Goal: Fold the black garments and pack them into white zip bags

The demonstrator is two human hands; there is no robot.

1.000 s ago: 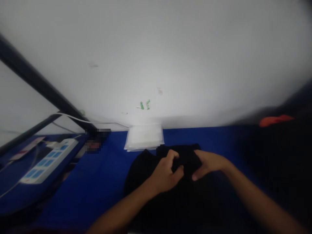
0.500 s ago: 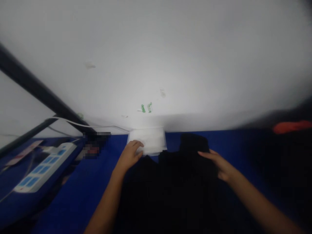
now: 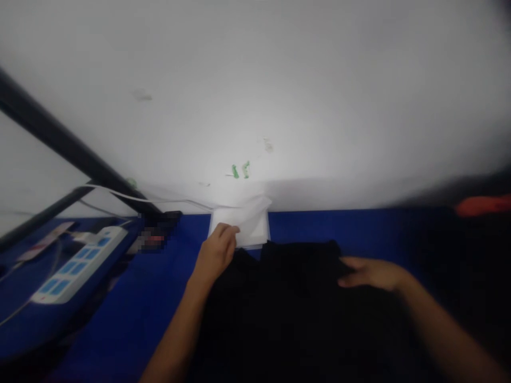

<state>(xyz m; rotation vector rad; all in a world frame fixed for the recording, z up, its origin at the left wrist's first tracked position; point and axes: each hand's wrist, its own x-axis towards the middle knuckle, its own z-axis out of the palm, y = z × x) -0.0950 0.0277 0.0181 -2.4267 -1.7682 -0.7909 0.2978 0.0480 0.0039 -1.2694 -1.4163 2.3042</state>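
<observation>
A stack of thin white sheets (image 3: 255,236) lies on the blue surface against the wall, its top sheet bent up at the far right corner. My left hand (image 3: 217,252) is closed over the stack's near left part, its fingertips pinching the top sheet. A large black cloth (image 3: 295,308), perhaps a garment, spreads across the middle in front of me. At the cloth's upper right edge my right hand (image 3: 371,274) grips the fabric between thumb and fingers. Dark, blurred folds hide its exact shape.
To the left lies a white power strip (image 3: 77,266) with blue sockets, beside a dark metal frame bar (image 3: 80,149). A white cable (image 3: 171,201) runs along the wall (image 3: 319,96). Something orange-red (image 3: 483,205) sits at the far right.
The raised flap of black cloth has come down, and my right hand has moved right and slightly lower. My left fingers have closed, and the top white sheet has lifted at its far corner.
</observation>
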